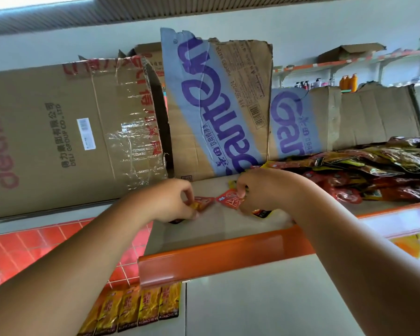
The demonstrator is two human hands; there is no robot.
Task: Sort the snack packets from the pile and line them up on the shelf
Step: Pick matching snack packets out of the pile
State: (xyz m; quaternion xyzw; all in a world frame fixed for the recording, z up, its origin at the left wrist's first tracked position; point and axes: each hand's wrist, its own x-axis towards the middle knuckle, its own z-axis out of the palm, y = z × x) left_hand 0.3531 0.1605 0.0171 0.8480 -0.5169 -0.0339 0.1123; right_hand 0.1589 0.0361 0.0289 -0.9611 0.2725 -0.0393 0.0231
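Note:
On the top shelf (223, 253), which has an orange front lip, both my hands work over the bare board. My left hand (172, 202) pinches a small red-and-orange snack packet (204, 202). My right hand (262, 190) pinches another red packet (230, 198) just right of it; a dark packet (261, 213) shows beneath that hand. A loose pile of red, yellow and dark snack packets (364, 173) lies on the shelf to the right. On the shelf below, several yellow packets (141, 306) stand lined up in a row.
Flattened cardboard boxes (216, 107) lean along the back of the shelf, and a large brown carton (58, 137) stands to the left. Red floor tiles (34, 248) show at lower left. Distant wall shelves hold bottles (347, 82) at upper right.

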